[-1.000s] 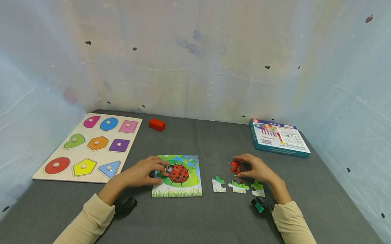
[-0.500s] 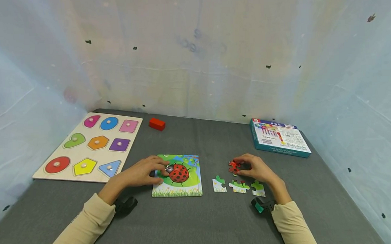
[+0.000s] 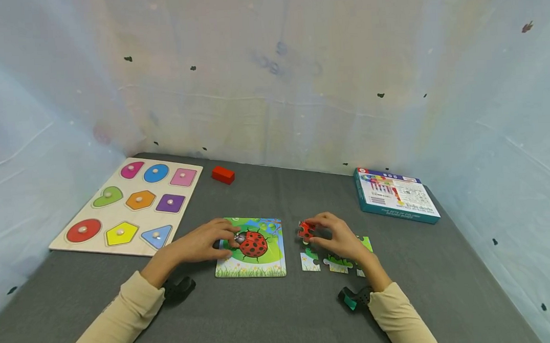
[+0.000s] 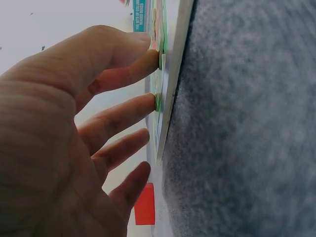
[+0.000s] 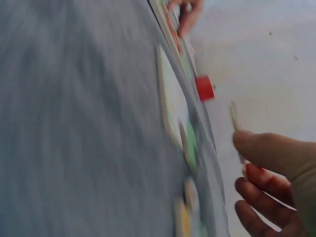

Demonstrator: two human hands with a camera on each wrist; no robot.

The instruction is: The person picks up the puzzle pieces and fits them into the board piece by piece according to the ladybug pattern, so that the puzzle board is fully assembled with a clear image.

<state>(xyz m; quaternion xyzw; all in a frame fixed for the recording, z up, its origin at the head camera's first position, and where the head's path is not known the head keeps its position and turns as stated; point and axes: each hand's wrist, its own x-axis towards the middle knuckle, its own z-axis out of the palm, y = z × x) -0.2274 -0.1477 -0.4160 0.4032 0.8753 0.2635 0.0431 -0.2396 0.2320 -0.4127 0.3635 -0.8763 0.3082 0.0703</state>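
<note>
My left hand [image 3: 203, 242] rests its fingertips on the left side of a square ladybug jigsaw puzzle [image 3: 270, 266]. In the left wrist view its fingers [image 4: 123, 118] are spread, some touching the puzzle's face. My right hand [image 3: 338, 238] pinches a red, black-spotted puzzle piece [image 3: 306, 231] between thumb and fingers. In the right wrist view that piece stands edge-on, lifted above the table. Below the right hand lie loose pieces: a white-and-green one [image 3: 310, 263], a green one [image 3: 338, 265] and another green one [image 3: 366, 243], partly hidden by the hand and wrist.
A wooden shape board [image 3: 120, 206] with knobbed pieces lies at the left. Behind the jigsaw sits a red block [image 3: 223, 175]. A flat teal-edged box [image 3: 396, 194] lies at the back right. Pale sheeting [image 3: 272, 115] walls the grey table [image 3: 272, 320].
My right hand has moved left with the spotted piece, from above the loose pieces toward the jigsaw. My left hand has stayed on the jigsaw.
</note>
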